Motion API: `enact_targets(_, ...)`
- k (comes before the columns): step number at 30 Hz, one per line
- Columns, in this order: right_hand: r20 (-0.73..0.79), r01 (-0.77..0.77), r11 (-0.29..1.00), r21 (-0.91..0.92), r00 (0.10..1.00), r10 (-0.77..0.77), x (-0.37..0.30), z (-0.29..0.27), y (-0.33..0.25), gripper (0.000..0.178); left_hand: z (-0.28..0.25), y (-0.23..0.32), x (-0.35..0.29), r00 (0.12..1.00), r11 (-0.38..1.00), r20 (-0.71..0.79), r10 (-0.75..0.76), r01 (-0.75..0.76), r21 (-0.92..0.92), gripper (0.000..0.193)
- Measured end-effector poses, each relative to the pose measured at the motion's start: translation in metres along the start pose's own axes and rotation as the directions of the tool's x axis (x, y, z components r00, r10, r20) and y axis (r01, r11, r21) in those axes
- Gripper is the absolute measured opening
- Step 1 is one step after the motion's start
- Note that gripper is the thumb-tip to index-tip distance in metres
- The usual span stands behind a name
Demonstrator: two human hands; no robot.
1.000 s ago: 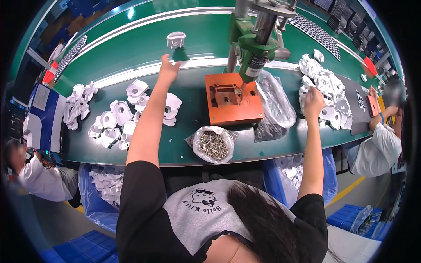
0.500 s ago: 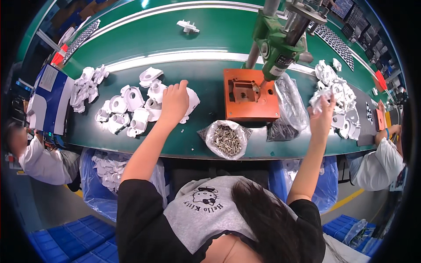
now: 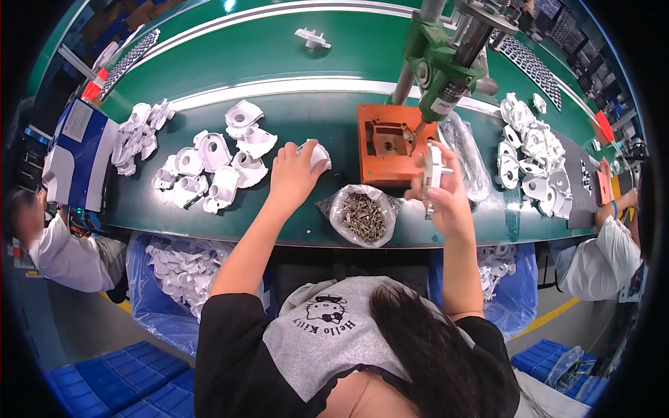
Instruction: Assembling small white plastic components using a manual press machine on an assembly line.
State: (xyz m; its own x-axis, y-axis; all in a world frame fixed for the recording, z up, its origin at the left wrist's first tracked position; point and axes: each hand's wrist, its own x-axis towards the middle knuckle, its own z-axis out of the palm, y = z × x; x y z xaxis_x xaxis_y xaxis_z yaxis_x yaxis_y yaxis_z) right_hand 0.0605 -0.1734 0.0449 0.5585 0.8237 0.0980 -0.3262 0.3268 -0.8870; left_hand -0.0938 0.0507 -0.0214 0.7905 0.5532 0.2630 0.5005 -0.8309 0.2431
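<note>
My left hand (image 3: 296, 171) is closed on a curved white plastic part (image 3: 319, 155), just right of the left group of white plastic housings (image 3: 212, 153). In my right hand (image 3: 451, 198) is another white plastic part (image 3: 435, 173), flat with short projections, gripped between thumb and fingers. It hangs at the front right of the orange fixture block (image 3: 373, 171), which has a recess in its top. Above that block stands a green press (image 3: 442, 76), its tip pointing down at the recess. A clear bag of small metal screws (image 3: 362, 217) lies between my hands.
More white parts are heaped at the right (image 3: 533, 139) and far left (image 3: 136, 139). A clear plastic bag (image 3: 470, 157) lies beside the fixture. One white part (image 3: 312, 38) rests on the green conveyor (image 3: 230, 52). Blue lined bins (image 3: 143, 299) flank me; co-workers sit on both sides.
My left hand has moved right, drawing a white part away from its group. My right hand has come left from the right heap with its part. The conveyor part has shifted right.
</note>
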Motion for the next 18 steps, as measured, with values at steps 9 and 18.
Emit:
enact_targets(9, 0.078, 0.188, 0.904, -0.384, 0.982, -0.171, -0.005, 0.043, 0.014, 0.080, -0.049, 0.042, -0.002, 0.983, 0.429, -0.068, -0.168, 0.011, -0.903, 0.021)
enact_targets(18, 0.042, -0.019, 0.996, 0.085, 0.999, 0.015, -0.013, 0.046, 0.020, 0.058, -0.057, 0.074, -0.010, 0.789, 0.318, -0.581, -0.198, -0.509, -0.800, 0.011)
